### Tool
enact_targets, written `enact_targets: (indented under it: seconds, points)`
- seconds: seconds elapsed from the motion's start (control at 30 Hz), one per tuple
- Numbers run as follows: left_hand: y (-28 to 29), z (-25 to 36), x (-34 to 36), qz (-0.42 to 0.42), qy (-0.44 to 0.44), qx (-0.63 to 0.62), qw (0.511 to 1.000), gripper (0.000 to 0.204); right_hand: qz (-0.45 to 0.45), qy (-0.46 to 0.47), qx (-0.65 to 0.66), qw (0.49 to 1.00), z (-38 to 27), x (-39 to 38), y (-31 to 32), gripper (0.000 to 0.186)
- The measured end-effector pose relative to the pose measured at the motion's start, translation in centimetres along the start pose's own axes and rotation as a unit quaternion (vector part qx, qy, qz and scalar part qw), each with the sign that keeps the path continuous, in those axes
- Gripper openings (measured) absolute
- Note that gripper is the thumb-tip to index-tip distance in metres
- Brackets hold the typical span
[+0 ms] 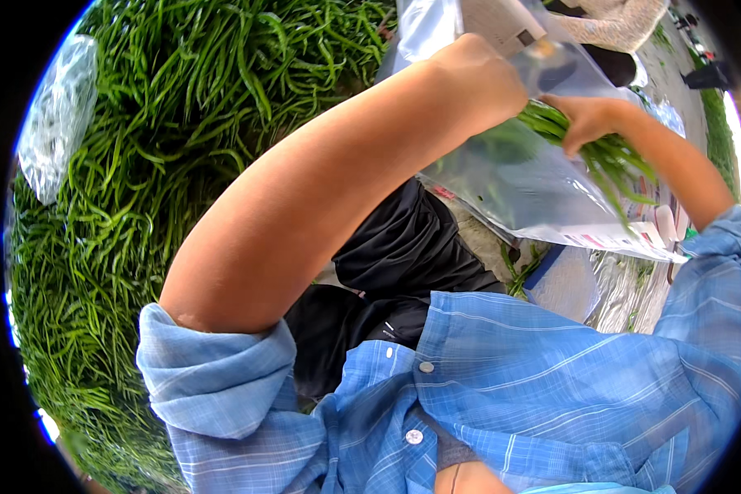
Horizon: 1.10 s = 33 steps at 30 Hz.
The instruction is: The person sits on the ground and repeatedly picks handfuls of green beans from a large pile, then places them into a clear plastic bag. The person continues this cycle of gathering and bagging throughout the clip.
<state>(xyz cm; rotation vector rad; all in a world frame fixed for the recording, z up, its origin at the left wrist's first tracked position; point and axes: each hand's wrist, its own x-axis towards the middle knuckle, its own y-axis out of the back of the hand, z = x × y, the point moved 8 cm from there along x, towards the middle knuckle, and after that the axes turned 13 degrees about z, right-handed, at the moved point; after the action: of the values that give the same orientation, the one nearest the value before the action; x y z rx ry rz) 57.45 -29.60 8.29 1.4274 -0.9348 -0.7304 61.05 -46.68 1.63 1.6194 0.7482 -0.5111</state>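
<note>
Green chillies (609,152) sit bunched in the right hand (584,119), fingers closed around them at the mouth of a clear plastic bag (519,189), which the left hand (490,70) seems to hold up, its fingers hidden. A great heap of chillies (140,206) spreads to the left, and the raised left forearm blocks much of the bag.

Single head-worn fisheye, looking steeply down, very close over forearms and lap; rim bent, possibly tilted.

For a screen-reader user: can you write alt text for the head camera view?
A person's left hand and right hand push a bunch of long green chillies into a clear plastic bag. A large heap of green chillies fills the left side.
</note>
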Motion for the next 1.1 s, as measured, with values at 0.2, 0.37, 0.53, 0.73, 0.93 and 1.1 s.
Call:
enact_targets:
  seconds: [0.2, 0.37, 0.53, 0.73, 0.93, 1.1]
  points:
    - [0.1, -1.7, -3.0, 0.184, 0.051, 0.021, 0.981, 0.013, -0.086, -0.026, 0.211, 0.973, -5.9, 6.9, -8.7, 0.088]
    - [0.2, -1.9, -4.3, 0.234, 0.054, -0.004, 0.971, 0.018, -0.133, 0.003, 0.211, 0.968, -2.1, 11.7, -16.4, 0.082]
    - [-0.2, -2.0, -5.3, 0.249, 0.045, -0.089, 0.963, 0.018, -0.096, 0.045, 0.103, 0.989, -3.1, 13.0, -17.8, 0.082]
    - [-0.3, -2.1, -6.7, 0.274, 0.046, -0.146, 0.95, 0.015, -0.061, 0.103, -0.01, 0.993, -5.5, 13.5, -17.2, 0.082]
    - [0.2, -2.2, -5.4, 0.296, 0.045, -0.179, 0.937, 0.012, -0.051, 0.139, -0.051, 0.988, -6.6, 13.9, -18.0, 0.082]
    - [-0.2, -2.9, -4.9, 0.316, 0.045, -0.212, 0.924, 0.011, -0.043, 0.154, -0.066, 0.985, -6.8, 14.9, -16.6, 0.082]
